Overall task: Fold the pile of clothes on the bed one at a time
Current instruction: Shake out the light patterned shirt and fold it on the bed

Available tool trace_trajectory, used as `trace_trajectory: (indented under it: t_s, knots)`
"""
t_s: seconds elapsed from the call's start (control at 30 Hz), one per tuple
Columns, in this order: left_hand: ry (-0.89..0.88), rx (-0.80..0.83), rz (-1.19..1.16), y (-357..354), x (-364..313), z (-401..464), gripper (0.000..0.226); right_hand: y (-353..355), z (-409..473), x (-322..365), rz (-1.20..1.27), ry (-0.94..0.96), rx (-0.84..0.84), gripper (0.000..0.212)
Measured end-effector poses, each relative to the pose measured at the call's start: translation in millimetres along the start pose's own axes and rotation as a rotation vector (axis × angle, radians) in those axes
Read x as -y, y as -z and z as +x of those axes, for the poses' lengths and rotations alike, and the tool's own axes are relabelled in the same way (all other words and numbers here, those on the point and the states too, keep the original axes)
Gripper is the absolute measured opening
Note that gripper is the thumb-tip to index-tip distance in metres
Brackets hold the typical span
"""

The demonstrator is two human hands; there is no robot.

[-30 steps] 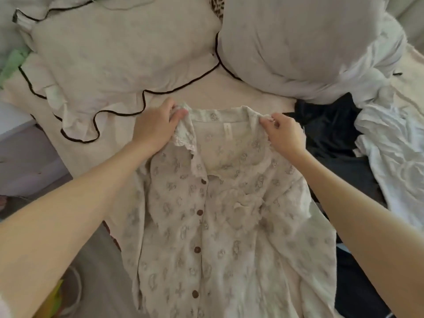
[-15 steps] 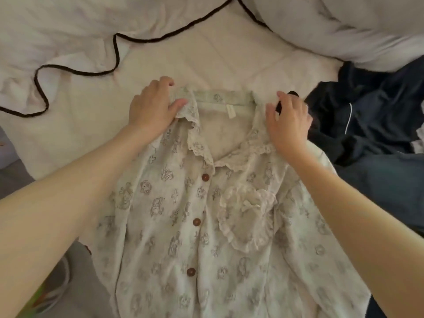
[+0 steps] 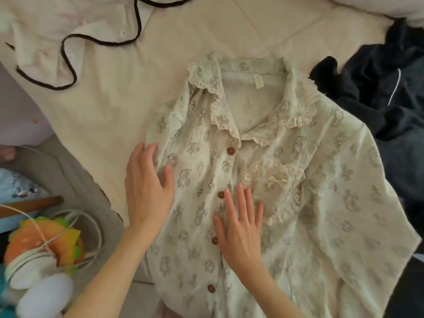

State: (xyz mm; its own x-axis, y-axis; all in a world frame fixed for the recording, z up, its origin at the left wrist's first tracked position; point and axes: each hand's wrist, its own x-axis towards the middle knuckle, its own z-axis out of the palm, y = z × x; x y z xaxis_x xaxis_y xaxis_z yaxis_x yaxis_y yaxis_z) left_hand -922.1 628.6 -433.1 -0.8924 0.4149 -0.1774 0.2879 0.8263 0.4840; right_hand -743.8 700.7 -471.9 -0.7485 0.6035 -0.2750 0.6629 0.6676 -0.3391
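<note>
With the printed shirt (image 3: 286, 191) spread face up at frame centre, the flat, spread left hand (image 3: 146, 187) and right hand (image 3: 241, 228) grip nothing and should sweep wrinkles outward before folding.

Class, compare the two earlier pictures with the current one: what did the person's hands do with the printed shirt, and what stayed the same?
Both hands let go of the collar and slid down the printed shirt. The left hand now lies flat at its left edge; the right hand presses flat beside the buttons. The shirt remains face up and buttoned on the bed, dark clothes still at its right.
</note>
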Motion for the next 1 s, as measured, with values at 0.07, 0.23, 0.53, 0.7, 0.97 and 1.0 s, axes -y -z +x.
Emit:
trace_trajectory:
  t_s: [0.07, 0.23, 0.53, 0.7, 0.97, 1.0]
  knots:
    - [0.071, -0.014, -0.014, -1.5, 13.5, -21.4, 0.048, -3.6, -16.5, 1.9, -0.017, 0.036, 0.062, 0.054]
    - [0.226, 0.014, -0.043, -1.3, 46.7, -75.0, 0.048, -11.3, -63.1, -4.2, -0.097, 0.172, 0.190, 0.055]
    - [0.379, 0.067, -0.095, -2.8, 110.0, -134.2, 0.017, -28.1, -109.1, -14.0, -0.101, 0.044, 0.244, 0.058]
    - [0.366, -0.118, -0.245, 44.9, 126.6, -120.3, 0.009, -26.1, -136.5, -9.7, -0.066, -0.010, 0.318, 0.058]
    - [0.225, -0.058, -0.334, 153.5, 132.8, -66.9, 0.027, 15.3, -136.5, 72.6, 0.443, -0.082, 0.212, 0.042]
    - [0.213, 0.012, -0.369, 162.4, 130.7, -63.3, 0.027, 20.4, -130.2, 92.7, 0.557, -0.101, 0.213, 0.038]
